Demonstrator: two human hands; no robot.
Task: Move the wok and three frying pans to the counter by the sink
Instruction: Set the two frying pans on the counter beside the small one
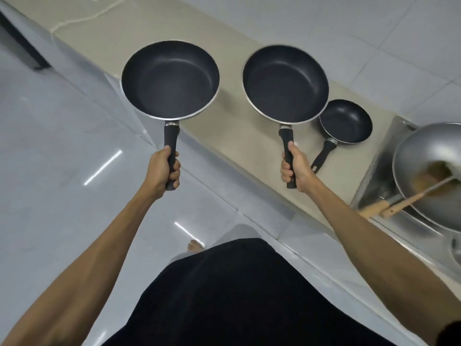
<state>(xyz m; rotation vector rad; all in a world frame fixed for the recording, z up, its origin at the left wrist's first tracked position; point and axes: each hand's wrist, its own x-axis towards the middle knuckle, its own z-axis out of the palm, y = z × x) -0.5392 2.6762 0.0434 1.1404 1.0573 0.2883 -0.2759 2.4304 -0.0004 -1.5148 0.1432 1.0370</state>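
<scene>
- The left hand (163, 171) is wrapped tight around the black handle of a large round frying pan with a dark non-stick inside and a pale metal rim (170, 79), held level in the upper middle of the frame, over the front edge of the beige stone counter (224, 136) and the glossy grey floor tiles (50, 146).
- The right hand (295, 168) grips the black handle of a second large dark non-stick frying pan (285, 83), held above the counter, right of centre in the frame.
- Both held pans are empty.
- A small dark non-stick frying pan with a black handle (346, 121) rests on the counter just right of the second pan (its rim partly hidden behind that pan's edge); it is empty too.
- At the right edge of the frame, a grey metal wok (424, 156) sits in the stainless steel sink (379, 171), tilted.
- Inside the wok lies a wooden-handled spatula (409, 198) over a brownish patch; what the patch is cannot be told.
- The wok's own wooden handle points toward the lower left.
- A dark garment (237, 295) fills the bottom centre.
</scene>
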